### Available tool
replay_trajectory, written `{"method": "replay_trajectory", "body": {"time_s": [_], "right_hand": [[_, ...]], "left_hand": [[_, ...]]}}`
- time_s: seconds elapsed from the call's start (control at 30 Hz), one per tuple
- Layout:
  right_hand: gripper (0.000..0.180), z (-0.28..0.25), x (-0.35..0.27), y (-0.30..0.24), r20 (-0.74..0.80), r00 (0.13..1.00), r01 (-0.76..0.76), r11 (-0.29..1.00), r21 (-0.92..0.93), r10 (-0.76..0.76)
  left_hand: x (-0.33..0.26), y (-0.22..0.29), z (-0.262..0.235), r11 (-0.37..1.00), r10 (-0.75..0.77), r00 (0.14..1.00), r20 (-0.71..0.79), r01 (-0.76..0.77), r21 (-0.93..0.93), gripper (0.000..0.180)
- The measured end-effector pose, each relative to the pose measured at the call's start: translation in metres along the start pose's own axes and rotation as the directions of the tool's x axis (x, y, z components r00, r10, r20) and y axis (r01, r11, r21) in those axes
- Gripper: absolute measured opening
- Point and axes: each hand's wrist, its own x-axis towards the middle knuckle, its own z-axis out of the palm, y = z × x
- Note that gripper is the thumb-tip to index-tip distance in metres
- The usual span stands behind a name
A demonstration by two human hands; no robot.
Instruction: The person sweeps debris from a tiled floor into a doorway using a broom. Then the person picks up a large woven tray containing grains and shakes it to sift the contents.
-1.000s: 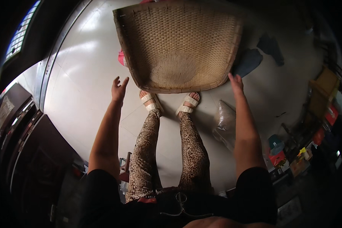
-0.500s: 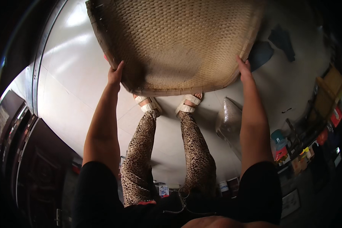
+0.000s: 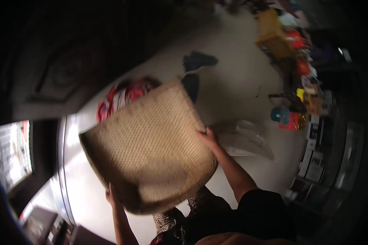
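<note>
A broad woven winnowing basket (image 3: pixel 151 130) with raised sides hangs in front of my body, above my legs. A patch of fine pale grain-like stuff (image 3: pixel 161 173) lies in its near part; it is too blurred to name. On the basket's left side my left hand (image 3: pixel 112 197) is closed round the rim, its fingers partly hidden underneath. My right hand (image 3: pixel 209 138) grips the opposite side, the thumb lying over the edge. The basket covers my feet and most of my patterned trousers (image 3: pixel 165 220).
To the right of the basket, a clear plastic bag (image 3: pixel 245 141) lies on the pale floor. Beyond are dark cloths (image 3: pixel 198 61) and a red-and-white bundle (image 3: pixel 139 90). A dark carved door (image 3: pixel 61 77) stands at left; a wooden piece of furniture (image 3: pixel 270 30) and clutter line the right.
My view has turned leftward, bringing the dark door and the red bundle into sight. The basket has come closer to my body and sits lower in view, with both hands still on it.
</note>
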Motion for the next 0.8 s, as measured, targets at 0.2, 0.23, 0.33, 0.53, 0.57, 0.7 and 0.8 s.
{"method": "replay_trajectory", "body": {"time_s": [0.2, 0.23, 0.33, 0.53, 0.57, 0.7, 0.8], "right_hand": [[0.053, -0.146, -0.094, -0.032, -0.155, 0.988, 0.016, 1.0, -0.009, -0.018], [0.05, -0.123, -0.106, -0.033, -0.171, 0.985, -0.016, 1.0, 0.025, 0.02], [0.057, -0.101, -0.137, -0.008, -0.323, 0.939, -0.08, 0.988, 0.129, 0.118], [0.062, -0.108, -0.188, -0.017, -0.341, 0.928, -0.084, 0.974, 0.21, 0.153], [0.062, -0.109, -0.19, -0.017, -0.339, 0.928, -0.083, 0.973, 0.213, 0.154], [0.064, -0.111, -0.2, 0.001, -0.313, 0.938, -0.074, 0.97, 0.233, 0.147], [0.066, -0.107, -0.202, 0.005, -0.303, 0.94, -0.096, 0.974, 0.203, 0.156]], "left_hand": [[-0.093, 0.024, -0.005, 0.977, 0.211, 0.963, 0.166, -0.203, -0.064, 0.039], [-0.067, 0.033, -0.015, 0.966, 0.253, 0.951, 0.177, -0.259, 0.011, 0.04], [-0.042, 0.054, -0.01, 0.95, 0.286, 0.921, 0.264, -0.309, 0.052, 0.033], [-0.055, 0.095, -0.023, 0.942, 0.314, 0.87, 0.381, -0.336, -0.009, 0.032], [-0.058, 0.102, -0.023, 0.949, 0.295, 0.87, 0.396, -0.315, -0.016, 0.032], [-0.085, 0.09, -0.038, 0.967, 0.253, 0.865, 0.434, -0.239, -0.087, 0.033], [-0.092, 0.073, -0.047, 0.973, 0.228, 0.862, 0.452, -0.185, -0.138, 0.036]]}}
